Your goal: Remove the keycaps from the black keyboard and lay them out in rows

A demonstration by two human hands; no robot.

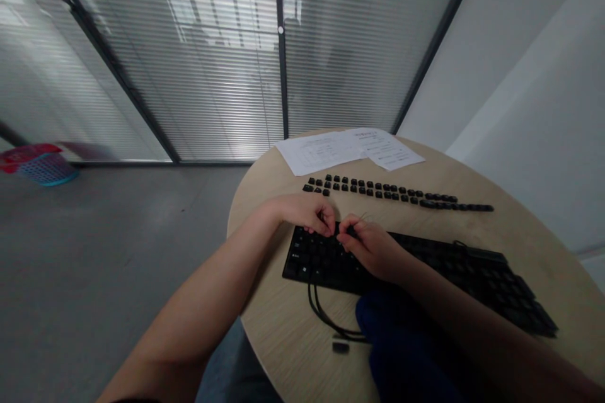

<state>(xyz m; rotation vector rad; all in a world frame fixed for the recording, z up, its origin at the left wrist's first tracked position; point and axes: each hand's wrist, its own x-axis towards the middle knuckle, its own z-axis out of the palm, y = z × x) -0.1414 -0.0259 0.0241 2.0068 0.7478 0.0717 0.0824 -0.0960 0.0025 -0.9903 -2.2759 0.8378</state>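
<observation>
A black keyboard (472, 267) lies across the round wooden table (477, 170). My left hand (305, 211) rests at the keyboard's upper left edge with its fingers curled in a pinch. My right hand (371, 245) sits close beside it over the keys, fingers also curled; the fingertips of both hands nearly meet. What they pinch is too small to make out. Beyond the hands, several loose black keycaps (392, 192) lie in rows on the table.
Printed paper sheets (345, 148) lie at the table's far edge. A black cable (326, 315) loops off the keyboard's near side by a small black piece (340, 347). A dark blue cloth (401, 346) lies under my right forearm. A coloured basket (40, 164) stands on the floor at left.
</observation>
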